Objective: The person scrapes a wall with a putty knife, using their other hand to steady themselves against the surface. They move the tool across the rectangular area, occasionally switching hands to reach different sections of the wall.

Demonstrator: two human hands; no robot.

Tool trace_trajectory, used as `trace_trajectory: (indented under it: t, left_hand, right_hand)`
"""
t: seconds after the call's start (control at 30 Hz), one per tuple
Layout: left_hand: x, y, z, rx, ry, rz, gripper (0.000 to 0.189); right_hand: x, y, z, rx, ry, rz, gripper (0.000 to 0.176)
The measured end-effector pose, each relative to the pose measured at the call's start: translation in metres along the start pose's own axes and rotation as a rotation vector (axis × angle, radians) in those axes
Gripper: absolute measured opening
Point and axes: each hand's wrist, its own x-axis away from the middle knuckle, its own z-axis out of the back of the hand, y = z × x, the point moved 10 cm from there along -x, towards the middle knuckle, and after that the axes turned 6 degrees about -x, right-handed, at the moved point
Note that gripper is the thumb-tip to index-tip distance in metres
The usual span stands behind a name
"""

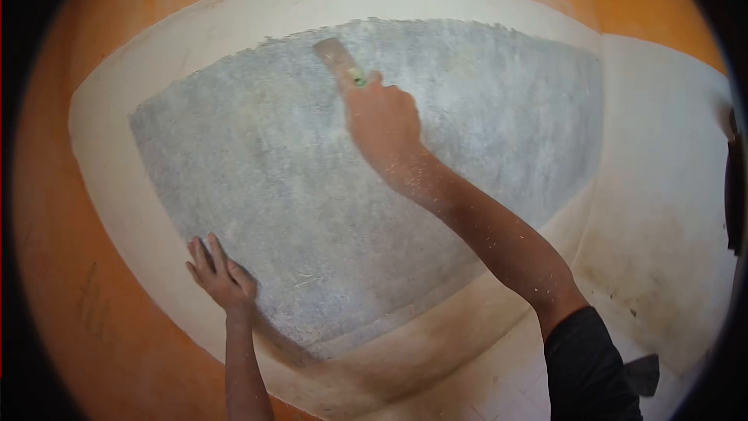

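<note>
My right hand (pixel 386 121) is closed around the handle of a scraper (pixel 336 61), whose flat blade points up and left. The blade lies over the upper part of a rough grey patch (pixel 467 132) on the wall, just below the patch's ragged top edge. Most of the handle is hidden in my fist. Lower left, my left hand (pixel 222 277) rests with fingers stretched out against the wall, at the left border of the grey patch. It holds nothing.
A cream-white band (pixel 117 148) surrounds the grey patch, with orange wall (pixel 47 265) beyond it. At right the wall turns a corner onto a stained white surface (pixel 654 187). A dark object (pixel 734 187) stands at the far right edge. Small flecks dot my right arm.
</note>
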Motion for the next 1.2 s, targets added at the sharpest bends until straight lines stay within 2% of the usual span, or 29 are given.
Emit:
trace_trajectory:
  t: [0.13,0.43,0.5,0.7,0.73,0.8,0.93,1.0,1.13,1.2]
  left_hand:
    - [0.001,0.002,0.0,-0.009,0.007,-0.017,0.054]
    - [0.001,0.001,0.0,0.002,0.023,-0.016,0.053]
    - [0.003,0.0,-0.001,-0.004,0.021,-0.023,0.052]
    - [0.003,0.0,-0.004,0.002,0.024,-0.022,0.055]
    - [0.003,-0.002,-0.003,0.005,0.03,-0.024,0.055]
    - [0.004,-0.002,-0.003,0.007,0.031,-0.02,0.055]
    - [0.003,-0.002,-0.002,0.009,0.042,-0.025,0.056]
    - [0.003,-0.004,-0.002,0.011,0.034,-0.028,0.056]
    - [0.003,-0.003,-0.003,0.013,0.039,-0.025,0.057]
    - [0.003,-0.002,-0.002,0.016,0.035,-0.031,0.056]
  right_hand:
    - [-0.015,-0.011,0.01,-0.049,0.013,-0.039,0.04]
    - [-0.021,-0.009,0.003,-0.213,-0.128,-0.176,0.029]
    - [-0.015,-0.015,0.008,-0.15,-0.017,-0.157,0.026]
    - [-0.016,-0.014,0.007,-0.202,0.006,-0.172,0.022]
    - [-0.014,-0.008,0.002,-0.205,0.005,-0.178,0.022]
    - [-0.019,0.006,0.006,-0.183,0.064,-0.177,0.038]
    - [-0.026,0.001,0.009,-0.12,0.035,-0.221,0.04]
    - [-0.017,0.0,0.018,-0.239,-0.013,-0.212,0.018]
    - [-0.021,0.003,0.017,-0.204,-0.015,-0.214,0.019]
    - [-0.018,0.0,0.023,-0.239,0.046,-0.181,0.022]
